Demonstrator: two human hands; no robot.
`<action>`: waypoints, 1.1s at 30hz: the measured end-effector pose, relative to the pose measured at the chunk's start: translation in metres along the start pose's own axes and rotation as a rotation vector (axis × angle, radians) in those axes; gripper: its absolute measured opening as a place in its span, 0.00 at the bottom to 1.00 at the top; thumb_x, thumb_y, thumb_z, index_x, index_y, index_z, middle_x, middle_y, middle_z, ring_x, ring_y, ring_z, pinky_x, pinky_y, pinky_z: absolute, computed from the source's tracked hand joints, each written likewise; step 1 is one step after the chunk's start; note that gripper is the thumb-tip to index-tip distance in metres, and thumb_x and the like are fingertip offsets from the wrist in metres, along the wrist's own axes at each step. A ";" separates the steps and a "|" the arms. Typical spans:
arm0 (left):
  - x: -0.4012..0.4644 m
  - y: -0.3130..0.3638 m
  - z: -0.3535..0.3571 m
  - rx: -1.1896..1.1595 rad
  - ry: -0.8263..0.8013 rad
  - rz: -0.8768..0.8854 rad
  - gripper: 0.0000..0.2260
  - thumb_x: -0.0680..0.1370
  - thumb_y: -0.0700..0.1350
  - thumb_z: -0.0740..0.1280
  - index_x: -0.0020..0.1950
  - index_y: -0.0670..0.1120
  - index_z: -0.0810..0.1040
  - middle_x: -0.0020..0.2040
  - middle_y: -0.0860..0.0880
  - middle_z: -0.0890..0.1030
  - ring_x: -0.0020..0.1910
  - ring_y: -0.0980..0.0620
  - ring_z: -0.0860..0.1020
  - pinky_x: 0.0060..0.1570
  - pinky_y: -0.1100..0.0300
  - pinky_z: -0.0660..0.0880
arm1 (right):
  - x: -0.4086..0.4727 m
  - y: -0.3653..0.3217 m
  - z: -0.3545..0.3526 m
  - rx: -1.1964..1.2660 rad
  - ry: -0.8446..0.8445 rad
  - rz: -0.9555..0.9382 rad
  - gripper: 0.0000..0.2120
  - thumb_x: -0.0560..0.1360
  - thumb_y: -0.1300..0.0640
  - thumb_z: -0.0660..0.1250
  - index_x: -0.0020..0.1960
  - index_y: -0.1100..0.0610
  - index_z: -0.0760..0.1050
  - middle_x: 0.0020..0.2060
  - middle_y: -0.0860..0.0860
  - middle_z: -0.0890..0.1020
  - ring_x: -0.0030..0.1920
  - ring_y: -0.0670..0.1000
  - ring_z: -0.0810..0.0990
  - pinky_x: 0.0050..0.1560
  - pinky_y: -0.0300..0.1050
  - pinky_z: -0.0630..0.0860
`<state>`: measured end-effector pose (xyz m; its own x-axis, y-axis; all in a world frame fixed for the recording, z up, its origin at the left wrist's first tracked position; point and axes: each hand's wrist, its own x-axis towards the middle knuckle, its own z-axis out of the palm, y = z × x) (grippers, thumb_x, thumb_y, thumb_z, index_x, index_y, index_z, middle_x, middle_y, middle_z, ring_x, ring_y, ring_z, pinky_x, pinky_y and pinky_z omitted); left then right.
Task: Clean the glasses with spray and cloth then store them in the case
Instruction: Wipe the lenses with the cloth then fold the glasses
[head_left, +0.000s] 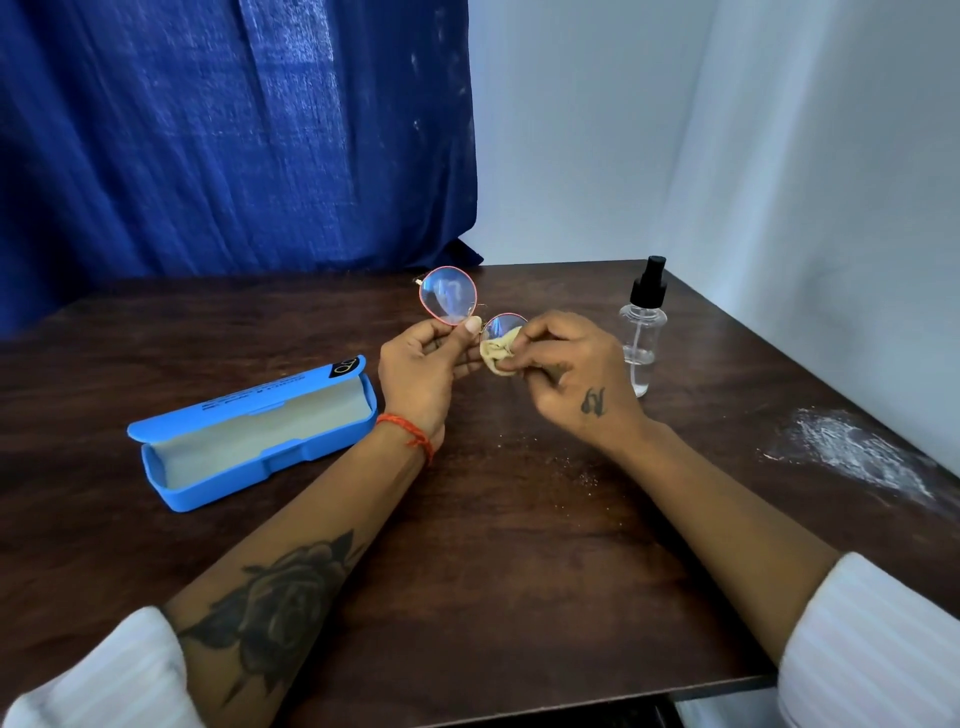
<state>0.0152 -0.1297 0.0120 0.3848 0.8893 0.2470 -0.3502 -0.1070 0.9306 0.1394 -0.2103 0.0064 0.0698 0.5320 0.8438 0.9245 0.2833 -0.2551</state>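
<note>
Pink-rimmed round glasses (448, 295) are held up over the middle of the dark wooden table (519, 545). My left hand (421, 371) pinches them at the bridge, thumb on top. My right hand (571, 369) pinches a small beige cloth (497, 351) against the right lens, which the cloth partly hides. A clear spray bottle (643, 332) with a black pump top stands upright just right of my right hand. The blue glasses case (249, 441) lies open on the table to the left, grey lining showing, nothing inside.
A blue curtain (234, 135) hangs behind the table's far left edge. White walls close in at the back and right. A white powdery smear (852, 452) marks the table's right side. Fine specks lie on the wood below my hands.
</note>
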 end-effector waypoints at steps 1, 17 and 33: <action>0.000 0.000 0.000 0.007 -0.004 0.001 0.02 0.73 0.41 0.69 0.40 0.44 0.80 0.36 0.48 0.83 0.37 0.52 0.82 0.41 0.59 0.80 | 0.000 0.001 -0.002 -0.005 -0.011 0.012 0.13 0.61 0.73 0.68 0.36 0.57 0.83 0.37 0.51 0.81 0.39 0.52 0.80 0.38 0.46 0.78; -0.001 0.002 0.001 0.146 -0.121 0.096 0.02 0.73 0.39 0.69 0.43 0.41 0.81 0.36 0.46 0.83 0.35 0.53 0.81 0.37 0.64 0.77 | 0.050 -0.031 0.007 -0.054 0.052 0.030 0.16 0.69 0.66 0.60 0.53 0.61 0.81 0.47 0.57 0.80 0.48 0.54 0.78 0.49 0.34 0.71; 0.003 0.003 -0.001 0.147 -0.197 0.054 0.02 0.73 0.37 0.68 0.42 0.40 0.81 0.33 0.48 0.81 0.31 0.58 0.79 0.35 0.66 0.77 | 0.036 -0.008 -0.001 -0.189 0.141 -0.055 0.17 0.65 0.73 0.62 0.46 0.60 0.83 0.40 0.54 0.83 0.43 0.54 0.75 0.46 0.33 0.67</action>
<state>0.0143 -0.1272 0.0149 0.5326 0.7785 0.3321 -0.2525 -0.2284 0.9403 0.1347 -0.1939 0.0395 0.0567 0.3996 0.9149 0.9811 0.1476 -0.1253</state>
